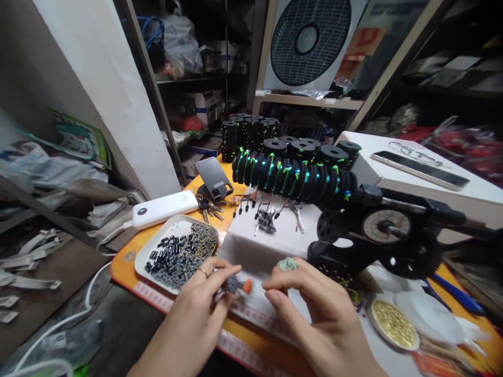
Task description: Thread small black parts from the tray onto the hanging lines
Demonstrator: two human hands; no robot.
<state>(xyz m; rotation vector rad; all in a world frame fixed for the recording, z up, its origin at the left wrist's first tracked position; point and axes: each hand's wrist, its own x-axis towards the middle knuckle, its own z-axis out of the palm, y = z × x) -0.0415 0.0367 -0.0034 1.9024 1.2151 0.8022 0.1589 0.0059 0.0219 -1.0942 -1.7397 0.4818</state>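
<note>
L hand point(196, 299) pinching grey bundle point(232, 284), orange tip point(247, 286) at its 3 o'clock; prob light, fiddly, best held mid-body; R hand point(324, 303) curled, can't tell if gripping.

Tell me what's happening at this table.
The person's left hand pinches a blurred grey piece, with an orange bit beside it. The right hand hovers close by; whether it holds anything is unclear. A white tray of black and grey pieces stands to the left; black spools line a geared device beyond.
</note>
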